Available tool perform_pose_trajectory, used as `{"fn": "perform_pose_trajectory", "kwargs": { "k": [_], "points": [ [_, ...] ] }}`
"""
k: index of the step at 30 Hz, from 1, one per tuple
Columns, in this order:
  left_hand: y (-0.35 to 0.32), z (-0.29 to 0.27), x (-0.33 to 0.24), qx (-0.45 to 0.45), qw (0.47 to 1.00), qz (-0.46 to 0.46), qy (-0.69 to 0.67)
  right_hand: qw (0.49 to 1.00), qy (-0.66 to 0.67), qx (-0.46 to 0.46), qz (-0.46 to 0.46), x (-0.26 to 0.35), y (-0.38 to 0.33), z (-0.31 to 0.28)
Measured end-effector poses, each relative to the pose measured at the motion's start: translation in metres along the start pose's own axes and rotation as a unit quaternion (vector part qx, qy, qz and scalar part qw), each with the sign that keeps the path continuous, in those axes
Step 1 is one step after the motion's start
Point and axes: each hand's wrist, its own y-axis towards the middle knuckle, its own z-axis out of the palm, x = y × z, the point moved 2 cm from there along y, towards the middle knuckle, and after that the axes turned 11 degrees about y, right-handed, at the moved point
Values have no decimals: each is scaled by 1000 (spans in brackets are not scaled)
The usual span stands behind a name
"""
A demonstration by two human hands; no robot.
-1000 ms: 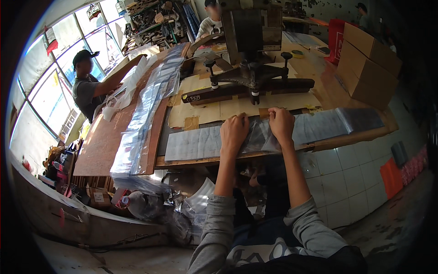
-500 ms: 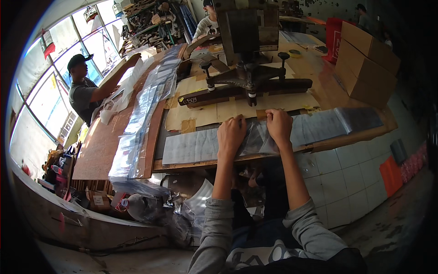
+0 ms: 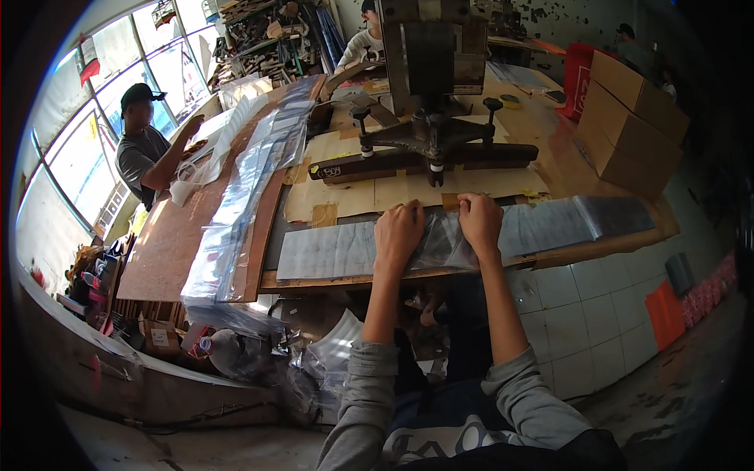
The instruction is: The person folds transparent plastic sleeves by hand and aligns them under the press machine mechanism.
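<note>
My left hand point(image 3: 398, 235) is closed at the far edge of a clear plastic sheet point(image 3: 440, 242) on the front of the worktable. My right hand point(image 3: 481, 225) pinches the same sheet a short way to the right. The film lies wrinkled between them, and the fingertips are partly hidden behind the knuckles. Stacked translucent plastic point(image 3: 328, 253) lies flat beyond my left hand's outer side, and more plastic point(image 3: 548, 226) stretches away to the right. Just past my hands, a dark metal press head with a long bar point(image 3: 430, 161) hangs over a tan board point(image 3: 357, 192).
Long clear plastic sheets point(image 3: 245, 200) run along the brown table point(image 3: 161, 267) at left, where a co-worker point(image 3: 141, 149) handles white film. Another person point(image 3: 363, 49) is behind the press. Cardboard boxes point(image 3: 628, 141) stand at right, near a yellow tape roll point(image 3: 510, 102).
The view has shifted slightly. The co-worker at left has drawn an outstretched arm back. My hands keep nearly the same place on the plastic sheet.
</note>
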Motion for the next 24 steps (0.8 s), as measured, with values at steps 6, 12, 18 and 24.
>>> {"fn": "perform_pose_trajectory", "kwargs": {
  "k": [6,12,18,24],
  "points": [
    [0,-1,-2,5,1000,-6,-6,1000,6,-3,1,-2,1,0],
    [0,-2,-1,9,1000,-11,-6,1000,7,-7,-9,-3,0,2],
    [0,-2,-2,11,1000,-12,-8,1000,11,-6,-8,-5,0,2],
    [1,-2,-2,8,1000,-12,-10,1000,9,-7,-6,-4,0,2]
  ]
}}
